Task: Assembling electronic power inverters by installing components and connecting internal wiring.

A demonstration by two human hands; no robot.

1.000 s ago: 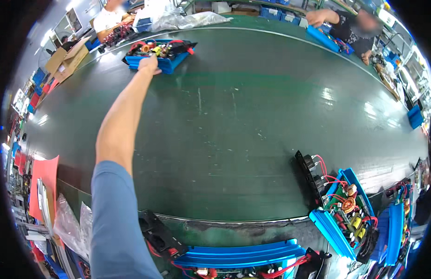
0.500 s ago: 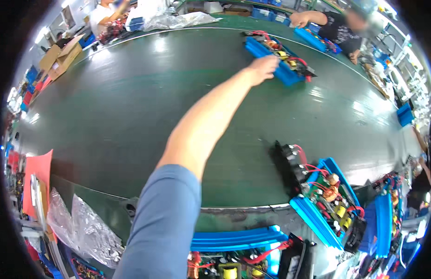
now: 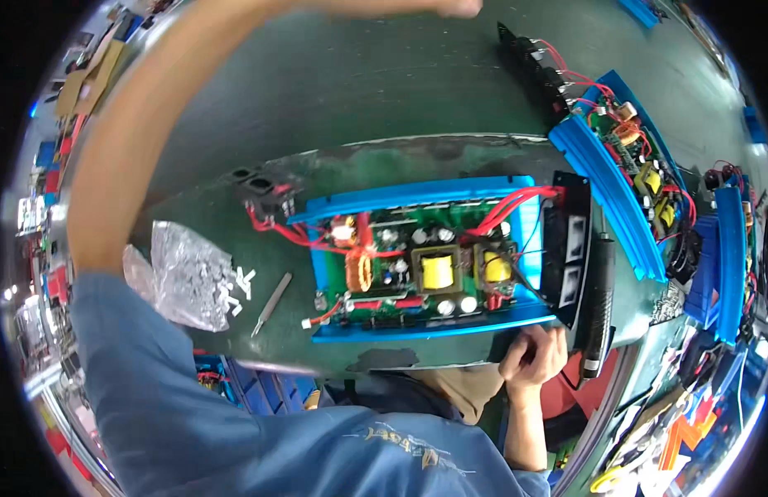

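My left arm sweeps up and across, with my left hand cut off by the top edge; its fingers and anything in them are hidden. My right hand is curled into a loose fist at the near bench edge, just below the blue metal housing. Nothing shows in it. In that housing lies a green circuit board with yellow transformers, a copper coil and red wires. A black end panel stands at its right end; black sockets hang on wires at its left.
A black-handled power screwdriver lies right of the housing. Beyond it are another opened blue unit and a third blue housing. At left lie a plastic bag of small white parts and a slim pen-like tool.
The view has tilted down to the near bench. My left hand, earlier at a far blue unit, is now at the top edge, and that unit is out of view. My right hand has come into view.
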